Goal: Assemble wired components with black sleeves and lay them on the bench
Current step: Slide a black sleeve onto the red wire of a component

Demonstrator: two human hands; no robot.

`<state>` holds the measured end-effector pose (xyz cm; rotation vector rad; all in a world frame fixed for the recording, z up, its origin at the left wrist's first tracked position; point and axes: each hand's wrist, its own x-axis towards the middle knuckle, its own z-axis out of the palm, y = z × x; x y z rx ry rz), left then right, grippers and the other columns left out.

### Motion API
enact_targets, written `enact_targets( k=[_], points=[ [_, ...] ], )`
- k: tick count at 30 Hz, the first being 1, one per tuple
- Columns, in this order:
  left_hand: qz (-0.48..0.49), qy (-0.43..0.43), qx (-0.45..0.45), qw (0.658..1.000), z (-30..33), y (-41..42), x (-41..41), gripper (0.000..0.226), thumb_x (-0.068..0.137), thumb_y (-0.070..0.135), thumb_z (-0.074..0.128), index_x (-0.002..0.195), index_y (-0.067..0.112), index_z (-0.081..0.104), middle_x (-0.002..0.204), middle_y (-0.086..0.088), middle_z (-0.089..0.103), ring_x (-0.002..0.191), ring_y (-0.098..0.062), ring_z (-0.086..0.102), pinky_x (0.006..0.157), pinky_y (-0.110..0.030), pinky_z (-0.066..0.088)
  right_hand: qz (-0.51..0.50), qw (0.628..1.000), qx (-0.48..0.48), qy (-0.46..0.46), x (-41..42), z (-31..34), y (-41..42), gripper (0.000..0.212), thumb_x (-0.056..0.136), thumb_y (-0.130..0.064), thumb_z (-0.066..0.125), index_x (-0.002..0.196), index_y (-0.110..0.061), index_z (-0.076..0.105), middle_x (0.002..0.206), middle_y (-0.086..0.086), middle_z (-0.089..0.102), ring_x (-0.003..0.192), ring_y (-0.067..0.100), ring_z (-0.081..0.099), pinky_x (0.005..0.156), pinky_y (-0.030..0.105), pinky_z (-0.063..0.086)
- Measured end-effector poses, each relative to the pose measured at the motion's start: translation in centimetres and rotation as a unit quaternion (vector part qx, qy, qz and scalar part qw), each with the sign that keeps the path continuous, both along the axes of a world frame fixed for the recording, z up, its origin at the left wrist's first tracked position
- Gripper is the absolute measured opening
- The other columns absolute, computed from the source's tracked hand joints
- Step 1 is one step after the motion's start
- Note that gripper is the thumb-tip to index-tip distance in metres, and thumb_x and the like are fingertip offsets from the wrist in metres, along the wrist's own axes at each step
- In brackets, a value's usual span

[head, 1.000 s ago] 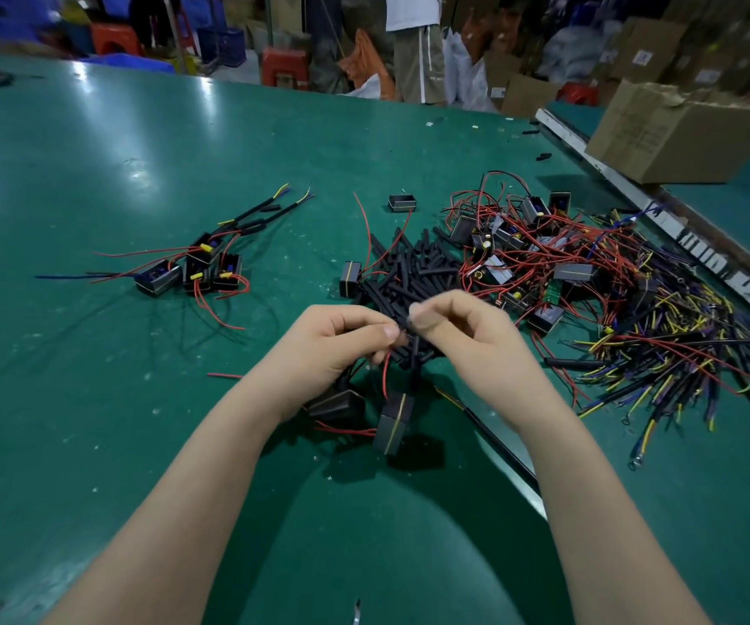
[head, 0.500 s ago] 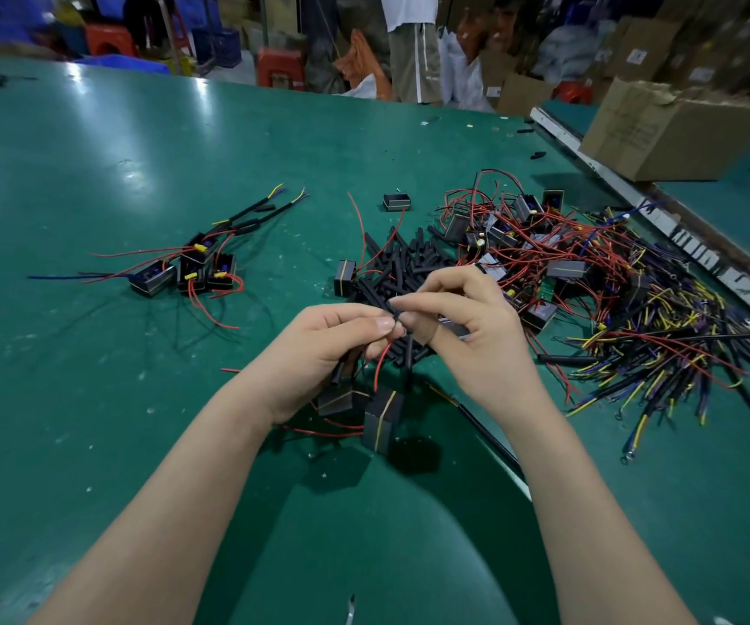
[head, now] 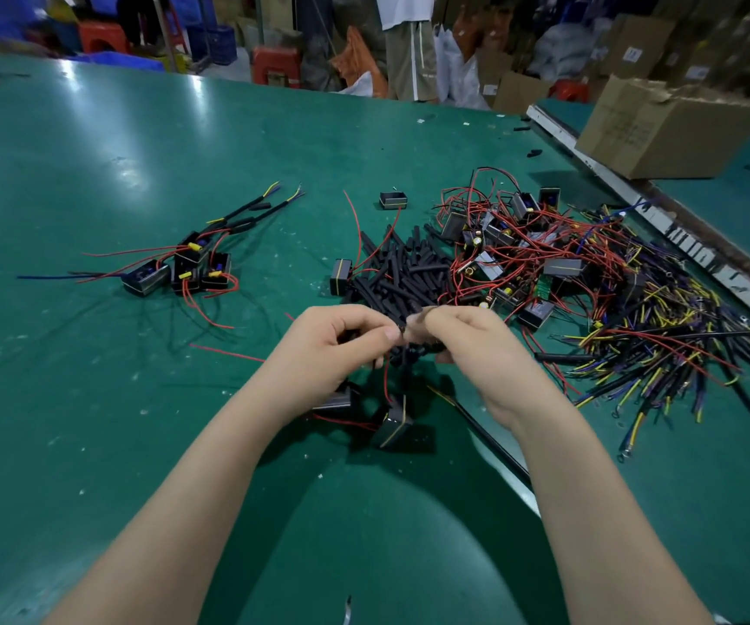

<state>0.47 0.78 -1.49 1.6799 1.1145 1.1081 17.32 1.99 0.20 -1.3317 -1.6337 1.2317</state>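
Observation:
My left hand [head: 332, 349] and my right hand [head: 467, 345] meet fingertip to fingertip above the green bench [head: 93, 399]. Between them they pinch a short black sleeve [head: 402, 329] on a red wire. From that wire a small black box component [head: 393, 424] hangs down near the bench; a second box [head: 334, 401] sits under my left hand. A heap of loose black sleeves [head: 402, 268] lies just beyond my hands. At the left lies a cluster of finished components [head: 183, 268] with sleeved wires.
A tangle of boxes with red wires [head: 526, 259] lies to the right, and a pile of yellow, black and purple leads [head: 661, 354] beyond it. A lone box [head: 393, 199] sits farther back. A cardboard carton [head: 661, 128] stands at the far right. A person [head: 409, 47] stands behind the bench.
My right hand has turned and its fingers have closed in on the sleeve. The hanging component has swung slightly. Both hands stay in the same place.

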Motion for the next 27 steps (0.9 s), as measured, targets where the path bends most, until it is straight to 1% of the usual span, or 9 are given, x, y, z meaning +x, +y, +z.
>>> enact_targets(
  k=[2, 4, 5, 10, 14, 16, 19, 22, 27],
  points=[
    [-0.004, -0.037, -0.007, 0.999, 0.2, 0.1, -0.3, 0.021, 0.091, 0.012, 0.059, 0.072, 0.018, 0.065, 0.059, 0.010, 0.055, 0.066, -0.010, 0.047, 0.066, -0.022, 0.038, 0.023, 0.998, 0.019, 0.048, 0.5, 0.3, 0.1, 0.033, 0.092, -0.016, 0.056, 0.068, -0.026, 0.075, 0.082, -0.019, 0.073, 0.084, -0.014, 0.061, 0.068, 0.010, 0.041],
    [-0.021, -0.074, -0.020, 0.997, 0.3, 0.1, -0.4, 0.020, 0.092, 0.012, 0.056, 0.074, 0.015, 0.064, 0.059, 0.011, 0.053, 0.065, -0.006, 0.048, 0.068, -0.017, 0.039, 0.049, 0.994, 0.048, 0.087, 0.7, 0.7, -0.2, 0.016, 0.089, -0.023, 0.061, 0.080, -0.020, 0.073, 0.083, -0.014, 0.073, 0.083, -0.009, 0.063, 0.067, 0.004, 0.042],
    [-0.030, -0.085, -0.028, 0.996, 0.4, 0.1, -0.3, 0.018, 0.092, 0.013, 0.056, 0.076, 0.013, 0.064, 0.059, 0.011, 0.053, 0.064, -0.005, 0.048, 0.067, -0.015, 0.039, 0.054, 0.992, 0.064, 0.089, 0.8, 0.8, -0.3, 0.016, 0.084, -0.030, 0.062, 0.082, -0.018, 0.072, 0.083, -0.012, 0.073, 0.081, -0.007, 0.063, 0.068, 0.004, 0.042],
    [-0.054, -0.115, -0.057, 0.990, 0.4, -0.1, -0.1, 0.018, 0.084, 0.024, 0.058, 0.082, 0.008, 0.067, 0.059, 0.009, 0.053, 0.060, -0.003, 0.048, 0.062, -0.011, 0.039, 0.011, 0.986, 0.168, 0.019, 0.9, 0.4, -0.3, 0.019, 0.074, -0.041, 0.066, 0.086, -0.026, 0.067, 0.087, -0.005, 0.060, 0.076, 0.001, 0.055, 0.073, 0.021, 0.042],
    [-0.078, -0.115, -0.088, 0.986, 0.2, -0.2, 0.1, 0.027, 0.083, 0.028, 0.059, 0.081, 0.002, 0.065, 0.063, 0.005, 0.054, 0.061, -0.003, 0.048, 0.064, -0.013, 0.038, 0.048, 0.953, 0.296, -0.036, 0.2, -0.2, -0.4, 0.006, 0.086, -0.029, 0.063, 0.088, -0.025, 0.067, 0.093, 0.000, 0.059, 0.087, 0.006, 0.057, 0.074, 0.013, 0.039],
    [-0.085, -0.098, -0.089, 0.988, 0.1, -0.3, 0.2, 0.020, 0.089, 0.017, 0.057, 0.079, 0.000, 0.064, 0.060, 0.009, 0.054, 0.062, -0.003, 0.047, 0.066, -0.014, 0.038, 0.018, 0.956, 0.288, -0.046, 0.0, -0.7, -0.2, 0.012, 0.088, -0.024, 0.066, 0.077, -0.026, 0.067, 0.085, -0.002, 0.060, 0.082, 0.005, 0.057, 0.074, 0.013, 0.039],
    [-0.091, -0.072, -0.080, 0.990, 0.1, -0.5, 0.4, 0.018, 0.091, 0.007, 0.057, 0.078, 0.012, 0.068, 0.056, 0.010, 0.055, 0.061, -0.003, 0.049, 0.068, -0.012, 0.040, -0.073, 0.972, 0.217, -0.051, 0.2, -1.2, 0.4, 0.015, 0.083, -0.015, 0.070, 0.069, -0.018, 0.068, 0.077, -0.007, 0.059, 0.070, -0.001, 0.054, 0.068, 0.015, 0.039],
    [-0.094, -0.081, -0.075, 0.989, 0.1, -0.4, 0.4, 0.018, 0.091, 0.009, 0.056, 0.079, 0.012, 0.069, 0.055, 0.009, 0.054, 0.059, -0.002, 0.049, 0.067, -0.011, 0.040, -0.085, 0.975, 0.199, -0.045, 0.6, -1.1, 0.6, 0.014, 0.088, -0.021, 0.067, 0.073, -0.022, 0.068, 0.077, -0.007, 0.059, 0.066, -0.002, 0.051, 0.065, 0.015, 0.038],
    [-0.079, -0.145, -0.104, 0.981, 0.2, -0.3, 0.1, 0.015, 0.085, 0.017, 0.057, 0.079, 0.009, 0.067, 0.055, 0.007, 0.051, 0.054, -0.001, 0.047, 0.057, -0.009, 0.039, -0.088, 0.965, 0.240, 0.060, 1.2, 0.0, 0.3, 0.010, 0.092, -0.019, 0.063, 0.089, -0.028, 0.066, 0.084, -0.003, 0.062, 0.072, 0.000, 0.052, 0.069, 0.019, 0.041]
  ],
)
